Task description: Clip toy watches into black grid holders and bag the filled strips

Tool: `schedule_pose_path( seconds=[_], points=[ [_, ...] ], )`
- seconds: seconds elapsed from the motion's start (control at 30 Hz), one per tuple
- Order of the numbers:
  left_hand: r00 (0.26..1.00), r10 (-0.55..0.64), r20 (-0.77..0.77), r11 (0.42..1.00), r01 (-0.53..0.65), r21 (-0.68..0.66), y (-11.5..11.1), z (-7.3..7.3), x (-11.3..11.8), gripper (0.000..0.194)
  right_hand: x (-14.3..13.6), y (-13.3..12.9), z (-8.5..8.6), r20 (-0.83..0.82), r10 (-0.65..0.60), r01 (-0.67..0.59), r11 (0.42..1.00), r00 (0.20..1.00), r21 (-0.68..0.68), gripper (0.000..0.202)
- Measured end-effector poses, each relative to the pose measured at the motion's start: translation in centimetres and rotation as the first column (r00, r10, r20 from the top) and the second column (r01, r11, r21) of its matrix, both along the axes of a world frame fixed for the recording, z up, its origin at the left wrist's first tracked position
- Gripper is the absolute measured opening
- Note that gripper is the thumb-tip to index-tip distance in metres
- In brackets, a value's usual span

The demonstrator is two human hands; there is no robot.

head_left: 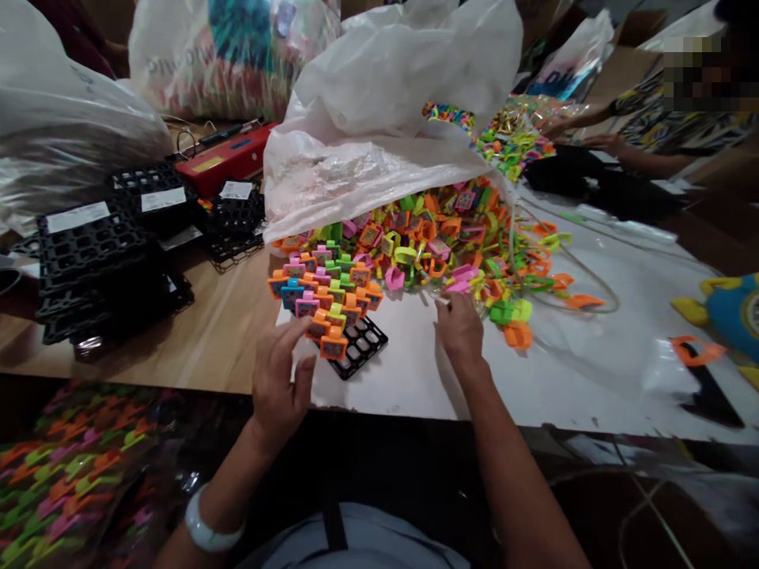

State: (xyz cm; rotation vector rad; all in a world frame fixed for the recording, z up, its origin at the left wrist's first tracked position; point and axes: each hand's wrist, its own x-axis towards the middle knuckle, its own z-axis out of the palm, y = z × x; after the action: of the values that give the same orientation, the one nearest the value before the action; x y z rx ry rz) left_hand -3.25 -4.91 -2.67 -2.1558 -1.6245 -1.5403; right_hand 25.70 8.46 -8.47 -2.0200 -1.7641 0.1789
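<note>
A black grid tray point(364, 341) lies on the table in front of me, mostly filled with rows of small coloured toy watches point(323, 292). My left hand point(278, 383) hovers at the tray's near left corner, fingers apart, fingertips close to an orange watch point(334, 345). My right hand point(459, 328) reaches into the loose heap of coloured watches point(451, 237) spilling from a big white plastic bag point(379, 118), its fingers curled at the edge of the heap around a pink piece.
Stacks of black grid trays point(100, 261) stand at the left, with a red device point(228, 158) behind them. Another person's hands point(605, 142) work at the far right. Bags of packed toys point(59, 466) sit near my left knee; a blue-yellow toy point(735, 308) lies at the right.
</note>
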Motion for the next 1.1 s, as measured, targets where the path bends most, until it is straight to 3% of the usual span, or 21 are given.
schedule_pose_path(
  seconds=[0.13,0.27,0.37,0.43,0.57,0.7,0.8,0.9,1.0,1.1],
  points=[
    [0.975,0.177,0.134,0.947,-0.132,-0.293,-2.7,-4.0,0.9,0.027,0.0,2.6,1.3,0.177,-0.041,0.073,0.981,0.983,-0.177,0.04],
    [0.978,0.185,0.099,0.889,-0.124,-0.441,-2.6,-6.8,1.6,0.031,0.5,0.3,1.3,0.237,0.068,-0.018,0.978,0.969,-0.206,0.03],
    [0.989,0.143,0.027,0.897,-0.118,-0.425,-1.9,-7.5,1.7,0.029,1.8,-2.5,0.9,0.137,0.223,-0.189,0.956,0.965,-0.226,0.021],
    [0.992,0.127,-0.006,0.908,-0.118,-0.401,-1.4,-7.5,1.7,0.027,2.3,-3.3,0.8,0.063,0.232,-0.219,0.961,0.971,-0.171,0.021],
    [0.991,0.129,-0.046,0.921,-0.137,-0.365,-0.6,-7.6,1.9,0.023,1.9,-1.1,1.1,0.077,-0.002,0.003,1.0,0.997,-0.015,0.027],
    [0.987,0.149,-0.065,0.926,-0.162,-0.341,-0.2,-7.7,2.2,0.021,1.4,2.6,1.5,0.103,-0.137,0.149,0.982,0.985,-0.118,0.022],
    [0.982,0.168,-0.091,0.92,-0.19,-0.344,-0.3,-7.9,2.3,0.02,1.7,3.2,1.6,-0.167,-0.201,0.177,0.973,0.965,-0.15,0.018],
    [0.976,0.189,-0.112,0.908,-0.217,-0.357,-0.4,-8.0,2.3,0.019,1.3,1.2,1.7,-0.607,-0.134,0.094,0.991,0.783,-0.097,0.029],
    [0.973,0.191,-0.13,0.9,-0.226,-0.373,-0.5,-8.0,2.4,0.019,-1.3,-2.5,1.9,-0.846,0.046,-0.148,0.988,0.531,-0.039,0.043],
    [0.973,0.185,-0.142,0.894,-0.226,-0.386,-0.5,-8.0,2.4,0.018,-5.5,-6.0,2.0,-0.948,0.06,-0.469,0.878,0.312,-0.098,0.048]
  ],
)
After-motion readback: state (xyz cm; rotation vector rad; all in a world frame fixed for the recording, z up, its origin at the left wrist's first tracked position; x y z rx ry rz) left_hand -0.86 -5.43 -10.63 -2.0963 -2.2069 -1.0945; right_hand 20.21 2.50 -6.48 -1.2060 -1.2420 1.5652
